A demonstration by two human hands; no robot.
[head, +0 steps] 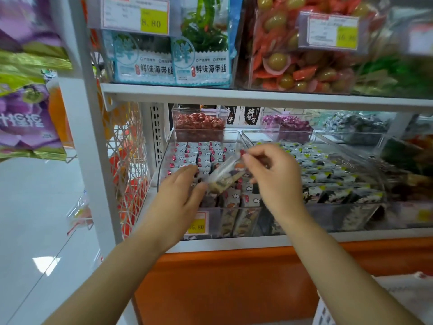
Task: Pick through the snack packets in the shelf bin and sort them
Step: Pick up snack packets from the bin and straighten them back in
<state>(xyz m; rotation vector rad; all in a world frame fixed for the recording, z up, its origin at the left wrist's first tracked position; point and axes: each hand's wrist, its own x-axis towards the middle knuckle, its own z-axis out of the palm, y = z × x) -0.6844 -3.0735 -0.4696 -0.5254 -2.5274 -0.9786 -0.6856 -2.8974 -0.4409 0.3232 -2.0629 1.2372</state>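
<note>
Over the shelf bin (160, 167), the right hand (274, 181) pinches one packet (225, 175) by its top, held clear, probably to inspect; the left hand (180, 200), fingers straight, seemingly parts the rows (204, 151) inside.

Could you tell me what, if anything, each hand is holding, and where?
The right hand pinches a snack packet by its upper end. The left hand sits at its lower end; whether it has a grip there cannot be told.

The held packet (225, 177) is blurred; the left hand (180, 195) half covers a price label (198, 227).
</note>
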